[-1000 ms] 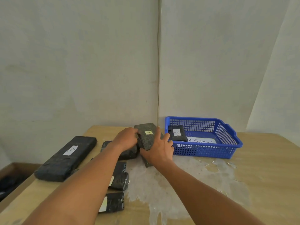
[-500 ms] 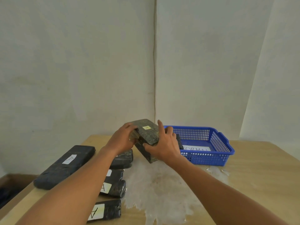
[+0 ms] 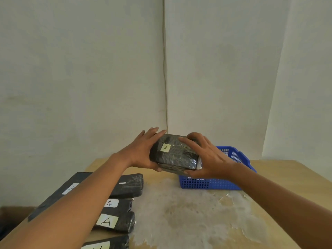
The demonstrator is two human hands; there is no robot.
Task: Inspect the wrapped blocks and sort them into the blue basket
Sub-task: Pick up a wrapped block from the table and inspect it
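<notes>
Showing, head view (only view): a wrapped block [image 3: 175,154] is held in the air between both hands, above the table [image 3: 280,186] and just left of and nearer than the blue basket [image 3: 212,184]. The left hand [image 3: 142,151] is pressed on the block's left end, fingers fairly straight along the far edge, thumb tucked under the near bottom edge. The right hand [image 3: 206,157] is curled round the right end, fingers over the top, thumb underneath. So the block is clamped at both ends, not pinched.

Key relation: the block's long axis is seen running approx. left-right, tilted slightly down toward the right. The basket lies to the right of and beyond the grip, partly hidden behind the right hand & wrist, so the right hand is judged the nearer one for a drop-in; a short carry right and away is prob. needed. Basket contents cannot be told here.

Writing: a pale yellow label [image 3: 165,147] on the block's top face is read as "A". On the table at left, under and beside the left forearm, a long dark block [image 3: 129,186] and a row of smaller blocks [image 3: 122,221] are laid; "A" is read on two white labels, others are partly cut off or blurred. No brands legible.
</notes>
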